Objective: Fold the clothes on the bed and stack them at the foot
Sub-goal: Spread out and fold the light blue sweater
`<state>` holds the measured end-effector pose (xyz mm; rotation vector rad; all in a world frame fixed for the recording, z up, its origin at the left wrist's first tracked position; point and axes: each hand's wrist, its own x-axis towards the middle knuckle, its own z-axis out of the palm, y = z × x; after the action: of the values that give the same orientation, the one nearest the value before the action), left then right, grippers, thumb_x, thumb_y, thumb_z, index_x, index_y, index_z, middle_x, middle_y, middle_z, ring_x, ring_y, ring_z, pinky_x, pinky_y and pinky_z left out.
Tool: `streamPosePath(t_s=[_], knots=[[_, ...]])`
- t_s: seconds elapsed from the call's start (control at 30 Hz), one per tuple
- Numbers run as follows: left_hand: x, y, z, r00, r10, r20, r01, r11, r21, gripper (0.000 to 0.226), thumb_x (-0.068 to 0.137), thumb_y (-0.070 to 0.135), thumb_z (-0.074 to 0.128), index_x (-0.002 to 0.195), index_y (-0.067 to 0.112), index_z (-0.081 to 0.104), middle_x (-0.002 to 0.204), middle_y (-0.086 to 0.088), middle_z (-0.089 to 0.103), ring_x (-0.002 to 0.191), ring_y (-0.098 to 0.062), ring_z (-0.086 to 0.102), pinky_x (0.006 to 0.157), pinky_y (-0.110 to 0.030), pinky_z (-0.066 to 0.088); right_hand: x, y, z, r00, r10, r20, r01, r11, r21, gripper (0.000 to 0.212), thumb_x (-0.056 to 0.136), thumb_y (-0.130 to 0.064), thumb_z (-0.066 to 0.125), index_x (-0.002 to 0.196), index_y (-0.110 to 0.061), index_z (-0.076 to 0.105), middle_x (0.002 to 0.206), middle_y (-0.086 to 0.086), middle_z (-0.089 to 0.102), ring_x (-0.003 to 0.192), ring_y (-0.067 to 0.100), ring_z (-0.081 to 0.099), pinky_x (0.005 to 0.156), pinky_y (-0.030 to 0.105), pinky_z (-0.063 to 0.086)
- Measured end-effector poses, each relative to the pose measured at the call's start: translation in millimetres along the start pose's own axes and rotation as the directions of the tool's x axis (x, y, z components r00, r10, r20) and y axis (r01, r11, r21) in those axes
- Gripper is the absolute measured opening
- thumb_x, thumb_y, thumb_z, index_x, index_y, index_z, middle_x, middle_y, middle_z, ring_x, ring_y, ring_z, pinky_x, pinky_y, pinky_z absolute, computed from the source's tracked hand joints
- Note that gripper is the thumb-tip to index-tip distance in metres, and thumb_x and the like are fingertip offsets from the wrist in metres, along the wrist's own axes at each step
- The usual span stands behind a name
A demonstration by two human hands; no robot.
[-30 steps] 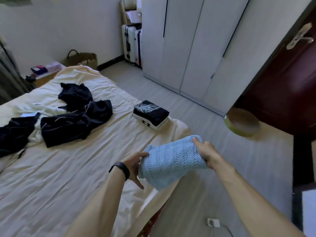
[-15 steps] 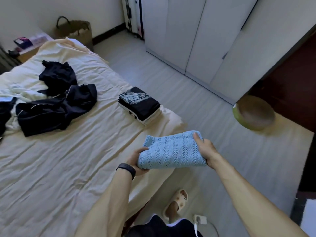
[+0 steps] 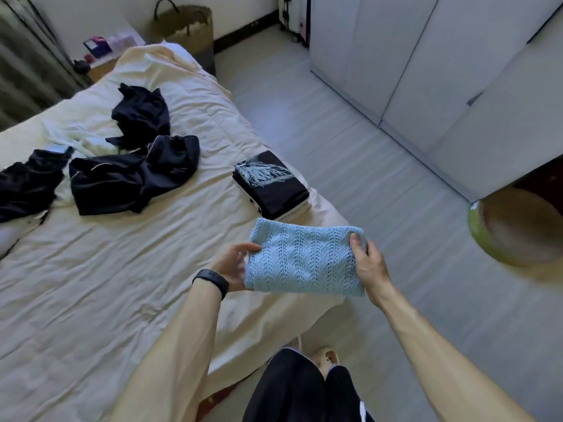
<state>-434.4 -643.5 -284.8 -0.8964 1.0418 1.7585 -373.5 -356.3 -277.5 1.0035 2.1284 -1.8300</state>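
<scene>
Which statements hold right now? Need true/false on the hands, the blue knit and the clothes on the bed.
1. The left hand and right hand both hold the folded light-blue knitted garment. True.
2. That garment lies on the stack of folded clothes. False: the hands hold it short of the stack.
3. A black folded garment with a pale print tops the stack. True.
4. Every dark garment on the cream-sheeted bed is folded. False: crumpled black clothes lie loose further up.
5. The black wristband is on the right wrist. False: it is on the left wrist.
</scene>
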Motion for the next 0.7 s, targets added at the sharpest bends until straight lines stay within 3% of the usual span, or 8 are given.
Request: streamPosePath(t_s=[0.13, 0.23, 0.33, 0.43, 0.5, 0.57, 0.63, 0.7], knots=[[18, 50, 4, 0.997, 0.063, -0.04, -0.057, 0.988, 0.143, 0.028, 0.087, 0.014, 0.053, 0.114, 0.015, 0.06, 0.103, -0.011, 0.07, 0.08, -0.029, 0.07, 0.073, -0.04, 0.059, 34, -16, 24, 1.0, -0.03, 0.009, 0.03, 0.999, -0.012, 0.015, 0.103, -0.035, 0.058, 0.099, -0.025, 0.068, 0.091, -0.012, 0.07, 0.088, 0.007, 0.065, 0.078, 0.028, 0.05], [45, 113, 17, 0.968, 0.226, -0.107, -0.189, 0.94, 0.283, 0.018, 0.092, 0.002, 0.043, 0.101, 0.015, 0.052, 0.097, -0.013, 0.063, 0.072, -0.027, 0.067, 0.061, -0.036, 0.059, 63, -28, 54, 0.999, -0.021, -0.03, 0.019, 0.998, -0.056, 0.014, 0.104, -0.034, 0.055, 0.1, -0.023, 0.06, 0.092, -0.006, 0.065, 0.093, 0.019, 0.062, 0.078, 0.033, 0.048], [84, 184, 28, 0.901, 0.412, -0.134, -0.275, 0.784, 0.557, 0.017, 0.085, 0.008, 0.054, 0.1, 0.015, 0.056, 0.098, -0.012, 0.062, 0.086, -0.029, 0.062, 0.074, -0.037, 0.053, 96, -34, 96, 0.994, 0.029, -0.101, -0.032, 0.999, -0.033, 0.025, 0.105, -0.036, 0.051, 0.114, -0.013, 0.056, 0.1, 0.005, 0.066, 0.099, 0.03, 0.063, 0.082, 0.037, 0.048], [124, 255, 34, 0.885, 0.452, -0.113, -0.246, 0.66, 0.71, 0.037, 0.065, 0.021, 0.059, 0.102, 0.019, 0.063, 0.098, -0.009, 0.066, 0.092, -0.028, 0.061, 0.08, -0.036, 0.051, 136, -44, 140, 0.985, 0.1, -0.141, -0.103, 0.995, -0.013, 0.027, 0.106, -0.036, 0.048, 0.115, -0.01, 0.05, 0.104, 0.009, 0.064, 0.097, 0.031, 0.062, 0.075, 0.031, 0.041], [153, 292, 34, 0.884, 0.455, -0.102, -0.209, 0.581, 0.787, 0.047, 0.056, 0.026, 0.057, 0.103, 0.025, 0.066, 0.102, -0.009, 0.067, 0.098, -0.03, 0.062, 0.09, -0.042, 0.052, 159, -49, 164, 0.972, 0.162, -0.17, -0.161, 0.987, 0.015, 0.031, 0.107, -0.036, 0.048, 0.12, -0.008, 0.048, 0.112, 0.012, 0.061, 0.103, 0.031, 0.061, 0.084, 0.035, 0.047], [180, 323, 34, 0.887, 0.455, -0.079, -0.197, 0.528, 0.826, 0.042, 0.056, 0.03, 0.058, 0.096, 0.038, 0.067, 0.099, 0.0, 0.067, 0.1, -0.026, 0.061, 0.093, -0.041, 0.051, 180, -54, 184, 0.962, 0.202, -0.184, -0.197, 0.979, 0.049, 0.033, 0.107, -0.037, 0.048, 0.124, -0.008, 0.047, 0.117, 0.012, 0.061, 0.107, 0.031, 0.06, 0.09, 0.037, 0.048], [203, 348, 34, 0.894, 0.446, -0.046, -0.202, 0.492, 0.847, 0.037, 0.059, 0.033, 0.061, 0.092, 0.048, 0.066, 0.099, 0.006, 0.066, 0.096, -0.019, 0.06, 0.087, -0.035, 0.051, 199, -54, 200, 0.947, 0.234, -0.219, -0.224, 0.972, 0.068, 0.037, 0.106, -0.036, 0.048, 0.129, -0.007, 0.047, 0.125, 0.014, 0.061, 0.116, 0.032, 0.059, 0.095, 0.036, 0.047], [229, 360, 31, 0.884, 0.466, -0.044, -0.191, 0.446, 0.874, 0.039, 0.069, 0.032, 0.069, 0.104, 0.049, 0.067, 0.102, 0.005, 0.065, 0.091, -0.014, 0.06, 0.077, -0.029, 0.05, 216, -47, 212, 0.942, 0.259, -0.212, -0.244, 0.965, 0.097, 0.048, 0.106, -0.035, 0.049, 0.142, -0.003, 0.042, 0.14, 0.018, 0.056, 0.128, 0.033, 0.054, 0.106, 0.041, 0.045]])
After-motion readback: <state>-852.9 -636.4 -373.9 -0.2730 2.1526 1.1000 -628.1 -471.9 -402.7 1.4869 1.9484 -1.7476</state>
